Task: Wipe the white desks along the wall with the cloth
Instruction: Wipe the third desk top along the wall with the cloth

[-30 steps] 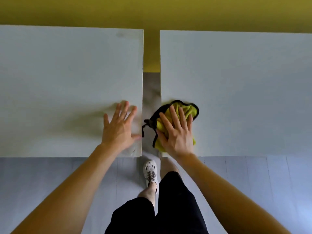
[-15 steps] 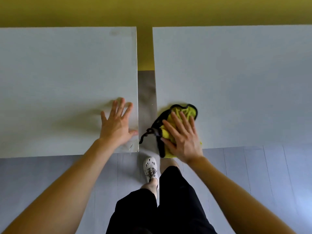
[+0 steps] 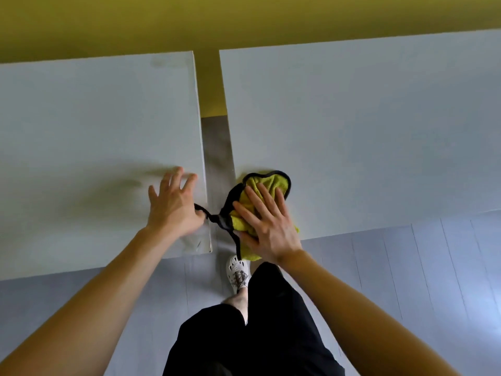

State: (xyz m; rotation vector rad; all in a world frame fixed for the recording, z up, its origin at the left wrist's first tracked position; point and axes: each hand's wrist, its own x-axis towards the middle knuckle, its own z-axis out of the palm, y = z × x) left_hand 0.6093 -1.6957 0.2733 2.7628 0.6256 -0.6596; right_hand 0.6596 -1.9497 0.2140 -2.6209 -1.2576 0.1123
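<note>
1. Since half a second ago, the cloth's black loop (image 3: pixel 210 215) has swung across the gap and now reaches the thumb of the left hand (image 3: pixel 173 207).
2. That hand rests on the left desk (image 3: pixel 95 118) near its right edge, fingers straight and spread wide.
3. Right hand (image 3: pixel 267 226) presses flat, fingers splayed, on the yellow cloth (image 3: pixel 267 183).
4. Cloth lies at the near left corner of the right desk (image 3: pixel 366 131), partly overhanging the front edge.

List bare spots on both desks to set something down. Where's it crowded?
Free: right desk from the cloth back to the yellow wall and rightward; left desk behind and left of the left hand. Crowded: near corners flanking the gap, where the right hand presses the cloth and its black loop spans toward the left hand.
</note>
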